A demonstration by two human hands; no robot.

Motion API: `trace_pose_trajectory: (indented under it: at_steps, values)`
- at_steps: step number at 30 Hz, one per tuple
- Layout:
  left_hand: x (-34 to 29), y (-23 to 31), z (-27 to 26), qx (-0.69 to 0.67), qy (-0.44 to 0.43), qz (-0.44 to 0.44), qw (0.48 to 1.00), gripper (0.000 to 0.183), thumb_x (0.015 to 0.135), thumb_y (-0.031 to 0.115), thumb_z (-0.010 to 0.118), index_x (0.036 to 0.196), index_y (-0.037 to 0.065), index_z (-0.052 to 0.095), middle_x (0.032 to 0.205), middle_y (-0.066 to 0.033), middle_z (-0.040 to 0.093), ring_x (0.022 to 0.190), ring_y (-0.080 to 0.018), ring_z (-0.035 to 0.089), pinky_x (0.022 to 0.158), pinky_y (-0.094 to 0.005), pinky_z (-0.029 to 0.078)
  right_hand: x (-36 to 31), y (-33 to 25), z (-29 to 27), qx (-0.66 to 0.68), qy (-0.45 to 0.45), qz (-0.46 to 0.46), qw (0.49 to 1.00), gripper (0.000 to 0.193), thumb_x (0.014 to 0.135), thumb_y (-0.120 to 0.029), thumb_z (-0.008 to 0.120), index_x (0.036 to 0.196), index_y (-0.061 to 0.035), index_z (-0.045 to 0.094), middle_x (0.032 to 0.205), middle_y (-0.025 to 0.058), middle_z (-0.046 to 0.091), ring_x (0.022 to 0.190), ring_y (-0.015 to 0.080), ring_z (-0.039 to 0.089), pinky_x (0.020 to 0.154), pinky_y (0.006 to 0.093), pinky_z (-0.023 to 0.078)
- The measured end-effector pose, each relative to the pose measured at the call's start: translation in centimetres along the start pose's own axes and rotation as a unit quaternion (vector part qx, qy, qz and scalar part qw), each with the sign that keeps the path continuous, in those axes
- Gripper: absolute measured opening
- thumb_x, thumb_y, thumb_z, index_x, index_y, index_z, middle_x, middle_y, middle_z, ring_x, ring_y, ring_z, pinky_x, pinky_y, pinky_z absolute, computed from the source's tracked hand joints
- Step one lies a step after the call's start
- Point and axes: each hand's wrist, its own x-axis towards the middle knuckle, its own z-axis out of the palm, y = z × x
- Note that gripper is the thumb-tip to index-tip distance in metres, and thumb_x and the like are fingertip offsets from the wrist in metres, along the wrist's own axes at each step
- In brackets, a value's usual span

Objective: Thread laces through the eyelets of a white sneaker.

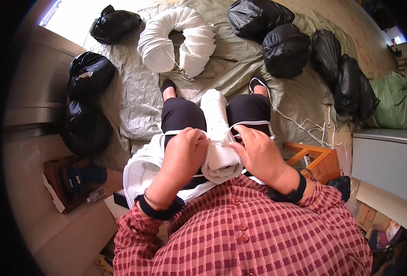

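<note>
So the fingers of the left hand (185, 149) are closing tight on a thin white cord (254, 123), and the right hand (261, 154) looks to be pinching it too, thumb resting against the white bundle (215, 108) just below. The bundle is sitting lengthwise between the thighs, its rolled end (222, 157) facing the belly. I can't tell whether a knot is forming in there, the hands are covering it.

What's bugging me: that bundle is leaning on nothing firm, only legs in dark trousers (182, 112). If the knees are parting or either pinch is slipping, I'd guess the cord goes slack and the roll springs loose.

Left of it, a flared white stack (139, 174) is lying across the lap, so an elbow could be nudging it off.

Further out, white cord is running past the right shoe (258, 83) and trailing toward a wooden stool (320, 165). Can't tell if it's looping round the foot, but a shifting foot could be yanking it or snagging it.

Beyond the feet, a ring-shaped white stack (159, 39) is lying on the tarp (141, 92), with black bags (286, 50) sitting around.
</note>
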Motion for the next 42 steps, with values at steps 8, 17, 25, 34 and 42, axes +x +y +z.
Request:
trace_pose_trajectory:
  at_steps: [8,17,25,34,42]
  values:
    - [-2.2,1.0,2.3,0.079,0.107,-0.041,0.99,0.021,0.082,0.001,0.066,0.103,-0.002,0.065,0.095,-0.0208,0.063,0.086,-0.0411,0.065,0.078,-0.0454,0.053,-1.0,-0.3,0.6,-0.053,0.01,0.038,0.998,0.034,0.087,-0.011,0.067,0.118,0.0029,0.058,0.107,0.0219,0.062,0.1,0.0402,0.062,0.088,0.0454,0.052]
    - [-2.1,-0.7,3.8,0.045,0.173,0.098,0.979,0.021,0.086,-0.004,0.059,0.105,-0.001,0.065,0.098,-0.0172,0.067,0.091,-0.0369,0.066,0.08,-0.043,0.054,-0.5,-0.3,1.2,0.01,0.062,-0.026,0.998,0.026,0.085,-0.001,0.064,0.111,-0.0034,0.064,0.104,0.0157,0.066,0.09,0.0355,0.066,0.078,0.0428,0.054]
    - [-1.0,1.0,1.5,0.239,0.025,0.134,0.961,0.022,0.076,0.002,0.065,0.098,0.004,0.065,0.093,-0.0118,0.063,0.09,-0.0328,0.064,0.08,-0.0413,0.053,1.7,-0.7,0.7,-0.169,-0.008,-0.118,0.978,0.014,0.082,-0.005,0.065,0.096,-0.0035,0.066,0.091,0.0118,0.058,0.088,0.0298,0.065,0.08,0.037,0.053]
    - [-0.5,6.2,-2.7,-0.463,0.079,0.094,0.878,0.008,0.101,-0.002,0.056,0.109,0.001,0.058,0.092,-0.0073,0.068,0.085,-0.0145,0.066,0.081,-0.0282,0.052,2.1,0.3,-7.3,0.708,-0.044,-0.007,0.704,0.008,0.1,-0.008,0.063,0.108,-0.0068,0.063,0.087,0.0048,0.065,0.08,0.0138,0.065,0.079,0.0286,0.054]
    - [-2.2,2.8,1.4,0.12,0.049,0.143,0.981,0.034,0.081,-0.004,0.061,0.114,0.002,0.061,0.095,-0.0135,0.066,0.085,-0.0314,0.064,0.074,-0.0383,0.05,1.1,1.4,0.8,0.252,-0.024,0.027,0.967,0.013,0.093,-0.003,0.06,0.105,-0.0041,0.066,0.095,0.0079,0.064,0.082,0.0205,0.065,0.076,0.0318,0.052]
